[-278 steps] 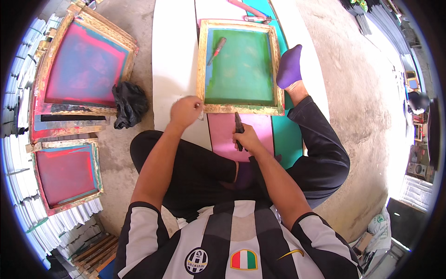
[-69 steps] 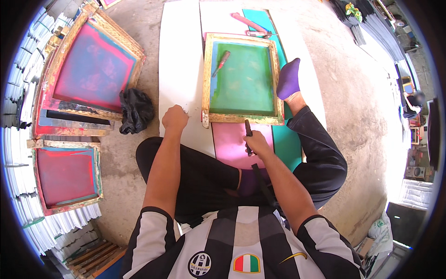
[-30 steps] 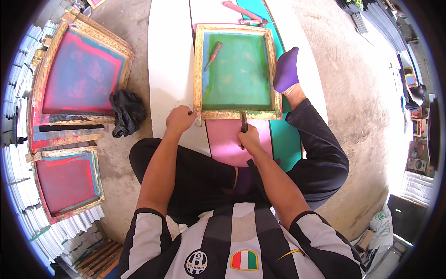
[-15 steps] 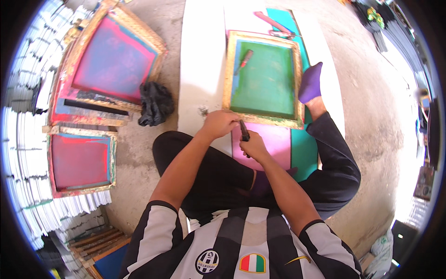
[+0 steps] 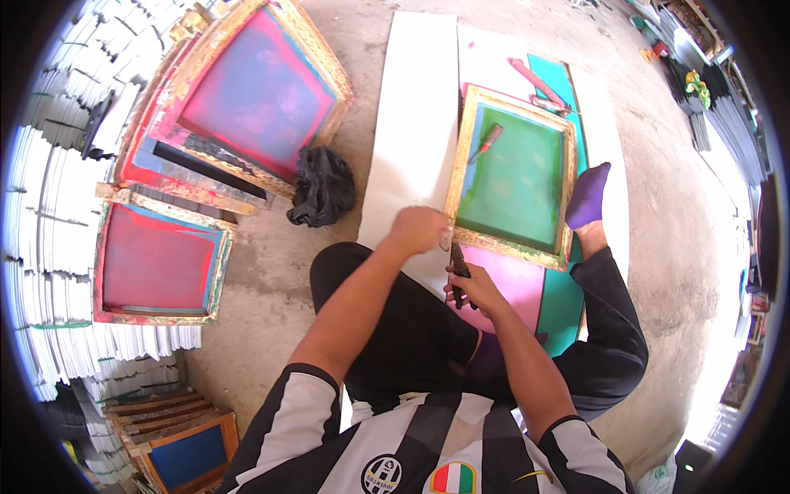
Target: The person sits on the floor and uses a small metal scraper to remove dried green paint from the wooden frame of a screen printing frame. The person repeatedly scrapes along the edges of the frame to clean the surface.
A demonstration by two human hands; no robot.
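Note:
A wooden-framed screen with green mesh (image 5: 518, 185) lies flat in front of me. At its near left corner, my left hand (image 5: 420, 229) is closed, with a small metal piece (image 5: 445, 239) showing at its fingertips. Just to the right and nearer, my right hand (image 5: 479, 291) grips dark pliers (image 5: 460, 270). Their jaws point up toward the left hand and stand a little apart from it. A screwdriver with a red handle (image 5: 489, 142) rests on the mesh. Beside the frame's right edge is my foot in a purple sock (image 5: 587, 196).
A hammer-like tool with a reddish handle (image 5: 536, 81) lies beyond the frame. White, pink and teal boards (image 5: 562, 309) are underneath. On the left are a black plastic bag (image 5: 322, 188), a large stained screen (image 5: 259, 107), a smaller red one (image 5: 160, 259) and white stacks (image 5: 62, 214).
The pliers have drawn back from the frame's near edge, toward me. My left hand has moved slightly off the corner, and a metal piece now shows in it. The whole view has shifted.

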